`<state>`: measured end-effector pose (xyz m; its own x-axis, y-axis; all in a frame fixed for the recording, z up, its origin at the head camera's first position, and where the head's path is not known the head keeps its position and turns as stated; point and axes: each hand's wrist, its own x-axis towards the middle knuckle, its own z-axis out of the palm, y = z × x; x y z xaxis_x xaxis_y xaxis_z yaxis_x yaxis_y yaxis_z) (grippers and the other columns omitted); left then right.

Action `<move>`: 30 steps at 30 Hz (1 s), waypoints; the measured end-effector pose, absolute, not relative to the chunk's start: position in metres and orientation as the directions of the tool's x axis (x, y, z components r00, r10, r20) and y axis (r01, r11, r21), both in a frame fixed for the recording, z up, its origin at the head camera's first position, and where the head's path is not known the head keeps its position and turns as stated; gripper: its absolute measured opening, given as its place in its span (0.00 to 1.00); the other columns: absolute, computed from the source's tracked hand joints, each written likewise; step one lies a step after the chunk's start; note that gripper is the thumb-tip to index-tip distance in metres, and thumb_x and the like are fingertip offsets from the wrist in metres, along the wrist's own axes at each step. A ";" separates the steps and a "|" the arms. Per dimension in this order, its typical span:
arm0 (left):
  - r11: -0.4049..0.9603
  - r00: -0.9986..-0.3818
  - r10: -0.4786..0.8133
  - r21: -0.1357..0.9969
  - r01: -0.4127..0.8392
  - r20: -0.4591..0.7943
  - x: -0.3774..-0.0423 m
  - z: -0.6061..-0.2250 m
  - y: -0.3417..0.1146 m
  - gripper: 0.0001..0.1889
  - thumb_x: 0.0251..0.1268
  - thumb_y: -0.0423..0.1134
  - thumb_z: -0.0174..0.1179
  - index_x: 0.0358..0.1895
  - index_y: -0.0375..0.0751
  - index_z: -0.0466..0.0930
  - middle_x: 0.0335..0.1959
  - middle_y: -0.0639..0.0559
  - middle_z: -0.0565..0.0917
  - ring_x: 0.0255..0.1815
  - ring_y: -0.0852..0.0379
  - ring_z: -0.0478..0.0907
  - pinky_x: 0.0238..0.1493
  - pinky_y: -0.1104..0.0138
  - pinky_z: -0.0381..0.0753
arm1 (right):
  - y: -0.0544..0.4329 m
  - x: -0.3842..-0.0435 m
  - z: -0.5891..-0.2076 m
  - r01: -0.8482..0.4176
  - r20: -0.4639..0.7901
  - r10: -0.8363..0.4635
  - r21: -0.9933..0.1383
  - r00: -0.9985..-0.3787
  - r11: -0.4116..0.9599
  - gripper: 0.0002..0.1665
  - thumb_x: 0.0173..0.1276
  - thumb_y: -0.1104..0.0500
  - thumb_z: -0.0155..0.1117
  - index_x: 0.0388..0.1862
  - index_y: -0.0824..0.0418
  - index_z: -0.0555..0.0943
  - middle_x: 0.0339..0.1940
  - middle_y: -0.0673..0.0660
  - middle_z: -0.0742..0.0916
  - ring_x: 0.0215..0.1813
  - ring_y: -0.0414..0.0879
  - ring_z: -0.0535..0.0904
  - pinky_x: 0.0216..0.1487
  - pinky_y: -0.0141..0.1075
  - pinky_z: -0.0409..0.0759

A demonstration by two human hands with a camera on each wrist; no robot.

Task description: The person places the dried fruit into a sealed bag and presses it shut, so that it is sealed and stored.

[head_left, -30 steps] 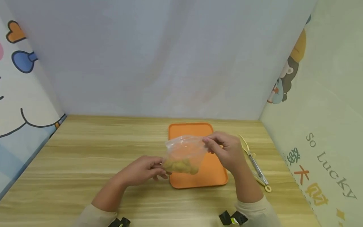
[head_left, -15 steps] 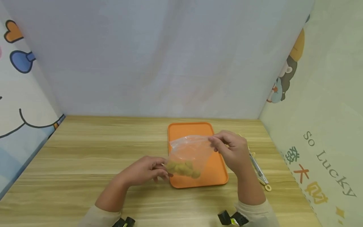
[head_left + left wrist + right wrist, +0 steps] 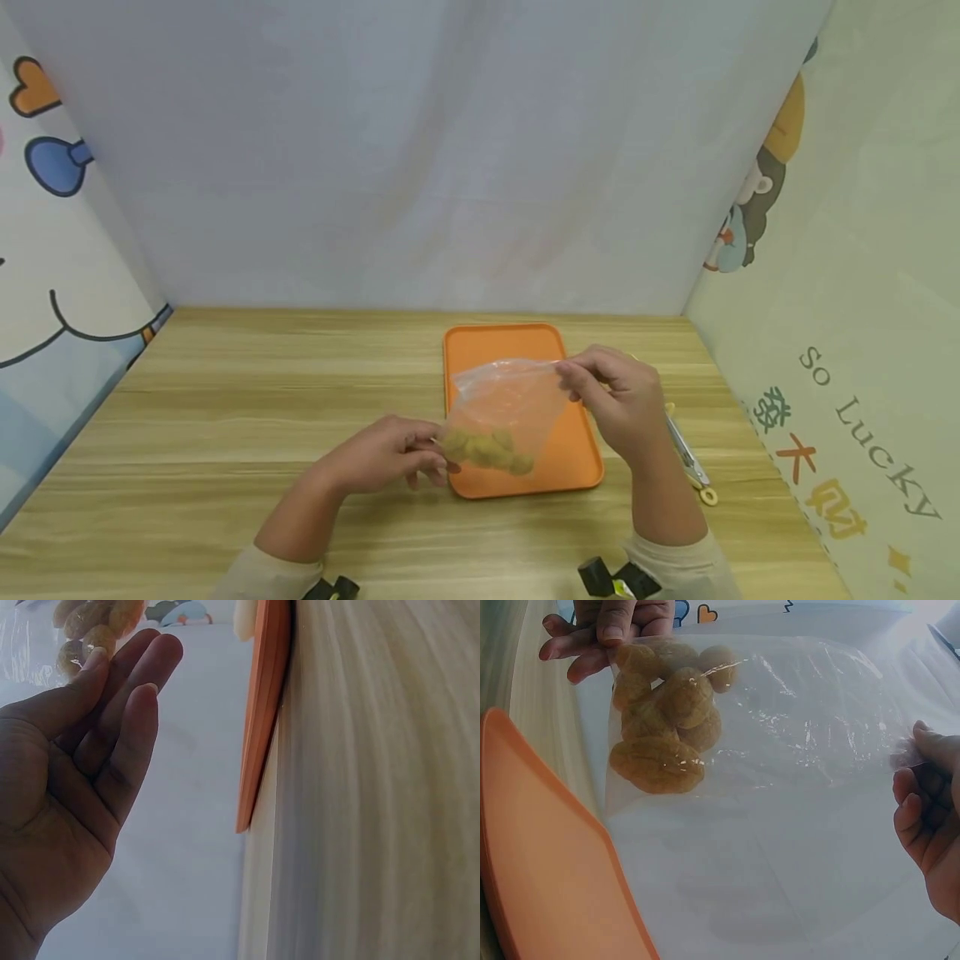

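A clear plastic bag point(image 3: 506, 404) hangs tilted over the orange tray point(image 3: 566, 467), between both hands. Several yellowish-brown rounded pieces point(image 3: 682, 697) are gathered at its bottom end, one of them longer and ridged; their exact kind cannot be made out. My left hand point(image 3: 393, 454) pinches the bag's lower corner between thumb and fingers, the other fingers spread below. With thumb and fingertips my right hand point(image 3: 615, 400) grips the upper right corner of the bag. In the right wrist view the bag is stretched out flat, its top end at the right hand's fingertips.
Cream-handled metal tongs point(image 3: 686, 450) lie on the wood-grain table point(image 3: 262, 375), right of the tray and partly hidden by the right forearm. A pale curtain point(image 3: 420, 167) stands behind the table, and a printed wall panel point(image 3: 847, 333) rises on the right.
My right hand has moved a little to the right, drawing the bag with it. The pieces inside sit slightly lower and further right. My left hand has shifted only slightly right.
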<state>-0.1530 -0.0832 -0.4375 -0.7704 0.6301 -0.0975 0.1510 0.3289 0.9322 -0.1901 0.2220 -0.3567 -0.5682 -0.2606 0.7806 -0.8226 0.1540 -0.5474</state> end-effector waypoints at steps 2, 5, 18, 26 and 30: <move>0.321 -0.769 0.632 0.936 0.146 -0.097 -0.153 -0.438 -0.083 0.08 0.74 0.39 0.55 0.49 0.47 0.82 0.45 0.51 0.89 0.40 0.44 0.87 0.32 0.53 0.85 | 0.222 -0.190 -0.357 -0.822 0.782 -0.255 -0.551 -0.569 0.144 0.12 0.57 0.78 0.67 0.27 0.62 0.85 0.20 0.55 0.83 0.21 0.42 0.76 0.25 0.25 0.76; 0.320 -0.762 0.640 0.936 0.150 -0.097 -0.154 -0.438 -0.083 0.07 0.74 0.40 0.55 0.46 0.45 0.81 0.46 0.48 0.88 0.42 0.44 0.87 0.34 0.55 0.85 | 0.222 -0.191 -0.357 -0.830 0.791 -0.257 -0.547 -0.555 0.107 0.11 0.59 0.77 0.66 0.26 0.63 0.84 0.20 0.56 0.82 0.21 0.41 0.75 0.24 0.25 0.76; 0.138 -0.826 0.515 0.929 0.345 0.230 -0.153 -0.407 -0.080 0.28 0.74 0.35 0.54 0.74 0.57 0.63 0.71 0.54 0.71 0.69 0.55 0.71 0.62 0.63 0.77 | 0.219 -0.187 -0.355 -0.885 0.833 -0.300 -0.446 -0.465 0.134 0.06 0.66 0.65 0.67 0.28 0.62 0.85 0.23 0.55 0.84 0.22 0.39 0.75 0.25 0.25 0.75; 0.092 -0.869 0.409 0.936 0.341 0.277 -0.157 -0.406 -0.062 0.23 0.76 0.40 0.53 0.71 0.58 0.69 0.69 0.59 0.73 0.69 0.58 0.71 0.63 0.66 0.75 | 0.212 -0.187 -0.362 -0.867 0.830 -0.294 -0.498 -0.473 -0.013 0.06 0.66 0.69 0.65 0.29 0.66 0.84 0.22 0.58 0.83 0.23 0.41 0.74 0.25 0.27 0.75; 0.055 -0.860 0.386 0.922 0.384 0.335 -0.158 -0.409 -0.057 0.19 0.77 0.38 0.51 0.66 0.52 0.76 0.66 0.57 0.77 0.69 0.57 0.70 0.66 0.66 0.71 | 0.207 -0.186 -0.364 -0.848 0.822 -0.296 -0.525 -0.486 -0.067 0.06 0.66 0.71 0.63 0.30 0.67 0.84 0.22 0.59 0.83 0.22 0.42 0.74 0.23 0.27 0.75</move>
<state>-0.1582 -0.0574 -0.4090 -0.8596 0.3861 0.3347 0.3837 0.0553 0.9218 -0.1864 0.2068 -0.3636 -0.4860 -0.2965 0.8221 -0.8482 -0.0667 -0.5255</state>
